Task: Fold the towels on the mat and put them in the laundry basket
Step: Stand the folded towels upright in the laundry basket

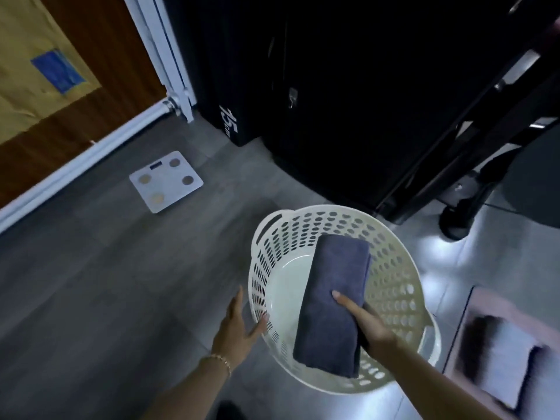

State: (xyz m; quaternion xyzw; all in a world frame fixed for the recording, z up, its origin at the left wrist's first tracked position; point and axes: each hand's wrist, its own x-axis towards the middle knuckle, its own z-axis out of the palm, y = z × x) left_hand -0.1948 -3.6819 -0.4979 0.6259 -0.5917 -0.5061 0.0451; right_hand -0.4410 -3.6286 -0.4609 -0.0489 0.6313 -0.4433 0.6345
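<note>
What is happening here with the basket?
A person holds a folded dark towel over the white laundry basket. The right hand grips the towel, thumb on top. The left hand is open, its fingers at the basket's rim. More towels, blurred, lie on the pink mat at the right.

Our single head-worn view looks forward and steeply down, close over our left hand (236, 327) and right hand (368, 324).

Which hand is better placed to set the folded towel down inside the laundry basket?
The right hand: it grips the folded towel above the laundry basket. The left hand is open at the rim, holding nothing.
</note>
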